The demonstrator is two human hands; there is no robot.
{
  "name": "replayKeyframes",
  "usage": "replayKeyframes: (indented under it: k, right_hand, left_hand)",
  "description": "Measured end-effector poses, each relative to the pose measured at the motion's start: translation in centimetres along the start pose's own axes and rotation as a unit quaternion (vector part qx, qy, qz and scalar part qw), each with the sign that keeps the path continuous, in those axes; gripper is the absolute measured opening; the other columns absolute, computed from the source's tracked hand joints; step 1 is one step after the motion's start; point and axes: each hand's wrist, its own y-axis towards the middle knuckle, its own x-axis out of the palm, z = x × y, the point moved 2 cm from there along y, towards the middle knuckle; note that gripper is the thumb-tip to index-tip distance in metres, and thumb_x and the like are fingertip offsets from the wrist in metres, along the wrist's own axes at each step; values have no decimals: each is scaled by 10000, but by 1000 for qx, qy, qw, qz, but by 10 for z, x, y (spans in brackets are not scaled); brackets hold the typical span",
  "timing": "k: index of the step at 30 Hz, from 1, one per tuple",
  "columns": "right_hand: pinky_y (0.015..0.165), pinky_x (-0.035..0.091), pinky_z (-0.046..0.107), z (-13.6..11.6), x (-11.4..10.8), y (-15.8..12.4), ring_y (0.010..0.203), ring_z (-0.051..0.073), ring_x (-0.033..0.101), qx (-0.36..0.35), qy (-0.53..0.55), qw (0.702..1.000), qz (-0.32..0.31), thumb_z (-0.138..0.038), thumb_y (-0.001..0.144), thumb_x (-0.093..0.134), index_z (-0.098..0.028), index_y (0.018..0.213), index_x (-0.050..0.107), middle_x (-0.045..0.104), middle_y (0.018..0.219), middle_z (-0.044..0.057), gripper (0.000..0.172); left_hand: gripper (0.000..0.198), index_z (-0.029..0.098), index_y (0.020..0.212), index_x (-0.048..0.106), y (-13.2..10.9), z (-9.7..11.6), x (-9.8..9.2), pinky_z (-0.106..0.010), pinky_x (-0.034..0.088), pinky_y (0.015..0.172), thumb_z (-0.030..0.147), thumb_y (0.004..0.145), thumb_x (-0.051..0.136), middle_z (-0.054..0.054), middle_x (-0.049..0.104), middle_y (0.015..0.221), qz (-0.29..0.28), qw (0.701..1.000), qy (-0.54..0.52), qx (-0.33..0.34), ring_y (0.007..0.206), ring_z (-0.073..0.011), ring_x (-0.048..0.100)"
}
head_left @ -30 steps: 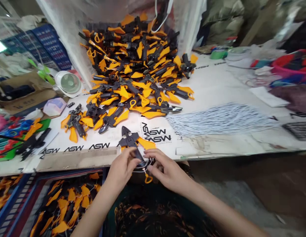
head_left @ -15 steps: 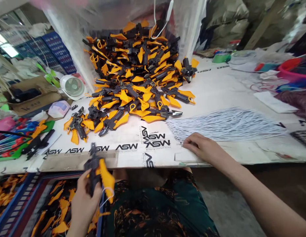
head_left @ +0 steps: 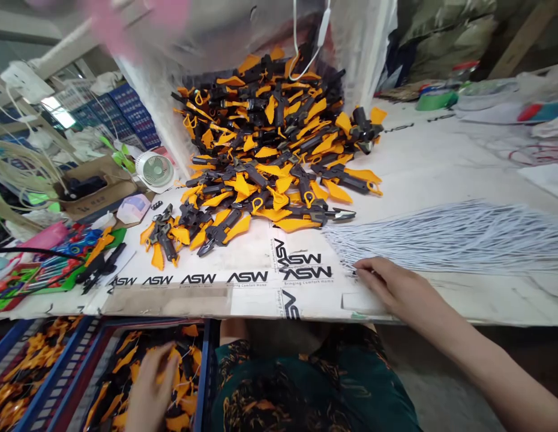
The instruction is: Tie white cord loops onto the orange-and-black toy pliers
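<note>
My left hand (head_left: 153, 378), slightly blurred, hovers over a blue crate (head_left: 207, 366) at the lower left, its fingers apart and no piece visible in its grasp. Inside the crate lie black-and-orange plastic pieces (head_left: 121, 363), some with thin white strings. On the table edge at the right, my right hand (head_left: 391, 285) is closed, thumb and fingertips pinching at the near ends of a fanned bundle of white strings (head_left: 445, 234). A large heap of similar black-and-orange pieces (head_left: 279, 153) covers the table's middle.
A second crate (head_left: 36, 360) of orange-and-black parts stands at the far left. Along the table's left lie packaged colourful items (head_left: 49, 258), a small white fan (head_left: 156, 171) and a cardboard box (head_left: 92, 186). A green tape roll (head_left: 434, 99) sits at the back right.
My left hand has moved down over the crate and let go of the black-and-orange piece it held. My right hand stays at the string ends. The view has shifted left.
</note>
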Motion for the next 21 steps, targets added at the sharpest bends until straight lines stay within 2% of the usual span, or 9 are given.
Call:
replayKeyframes:
  k: [2,4,5,7,9,11,14,18,21]
  right_hand:
    - [663,496,350,-9,1,-6,771,263,685,4,3,1000,-6,-420,935,429,-230,984,600,714,914,85,261]
    - [634,482,339,-19,2,-12,756,258,687,9,4,1000,-2,-415,942,433,-233,973,594,712,889,73,244]
    - [634,479,336,-24,1,-16,753,254,687,9,6,1000,2,-413,946,434,-236,968,590,710,884,67,237]
    - [653,483,333,-31,-1,-24,744,243,682,8,14,1000,13,-410,957,433,-240,964,586,705,885,61,229]
    - [658,490,326,-34,-4,-33,723,228,670,5,25,1000,15,-407,966,437,-242,968,582,698,878,55,219]
    - [646,495,317,-33,-7,-42,703,220,660,10,42,999,16,-406,969,445,-242,961,579,690,845,49,212]
    - [630,508,311,-25,-10,-52,729,225,662,54,76,995,39,-431,959,472,-243,970,585,693,850,52,220]
    - [669,540,323,-5,-6,-53,787,240,687,141,137,976,91,-489,943,497,-237,997,600,712,903,65,278]
    - [690,572,328,12,1,-46,749,237,695,166,219,957,91,-569,908,548,-216,1012,606,722,882,84,372]
  left_hand:
    - [253,216,1028,671,45,68,30,-362,560,867,349,924,482,-85,717,1012,-32,980,-92,174,984,-232,679]
    - [221,191,1050,665,88,148,63,-380,531,921,267,944,486,-96,702,1047,-52,935,-115,330,1039,-233,641]
    - [219,181,1087,658,107,187,79,-388,516,950,224,936,505,-100,694,1086,-66,915,-110,382,1076,-239,621]
    - [322,152,1216,615,139,253,110,-422,462,1033,148,899,554,-136,640,1252,-103,893,-80,430,1196,-272,564]
    - [475,132,1326,551,163,296,135,-482,429,1059,60,857,570,-195,551,1387,-124,894,-74,425,1255,-320,534]
    - [511,103,1337,547,177,317,152,-516,453,1017,-4,837,539,-249,545,1381,-131,898,-88,412,1220,-349,570]
    - [500,112,1303,585,192,317,160,-490,469,1005,-27,826,531,-238,593,1337,-130,899,-135,396,1173,-334,614]
    - [474,148,1357,542,213,302,139,-432,418,1084,72,891,516,-167,625,1330,-97,906,-234,339,1202,-278,602]
    - [399,150,1336,548,226,282,116,-391,440,1070,175,952,445,-139,634,1318,-57,900,-365,230,1198,-237,601]
